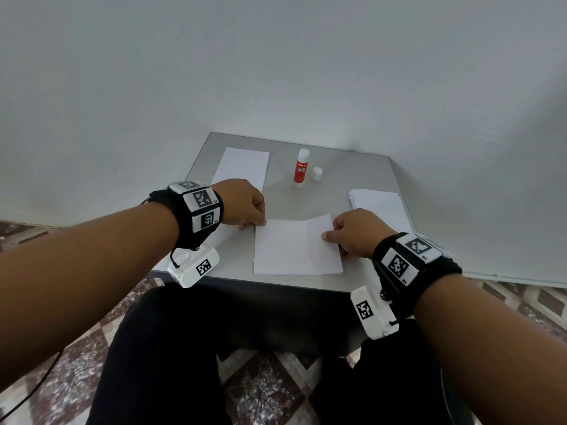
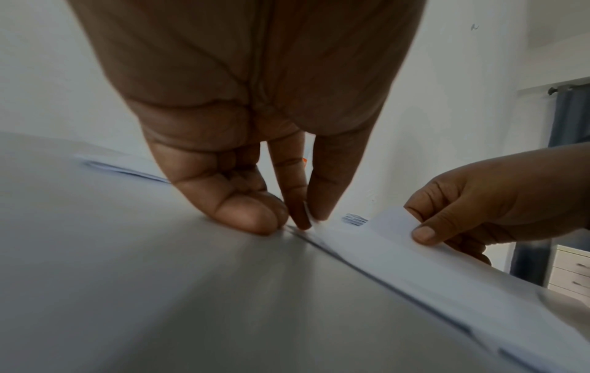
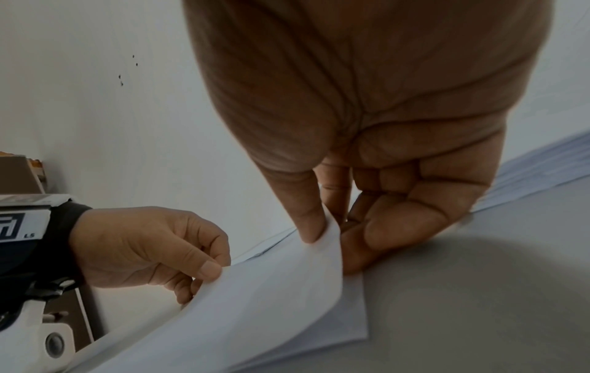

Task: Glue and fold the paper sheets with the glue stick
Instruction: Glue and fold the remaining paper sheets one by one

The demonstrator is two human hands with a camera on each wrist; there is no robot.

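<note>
A small grey square-topped table [image 1: 352, 167] stands in the corner of the plain white walls [image 1: 276, 72]; below its near edge lies a floor of brown-and-white diamond-patterned tiles [image 1: 270, 388]; to the table's right, seen from the left wrist, hangs a blue curtain [image 2: 571, 118] above a white drawer unit [image 2: 571, 270].

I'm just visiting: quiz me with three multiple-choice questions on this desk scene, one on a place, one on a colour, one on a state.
1. Where does the cap stand?
A. On the glue stick
B. On the table beside the glue stick
C. In a hand

2. What colour is the glue stick label?
A. Red
B. Green
C. Blue

3. How is the middle sheet held?
A. By neither hand
B. By the left hand only
C. Pinched by both hands

Answers: B, it stands apart on the table; A, red with white ends; C, the left hand and right hand each pinch an edge.
</note>
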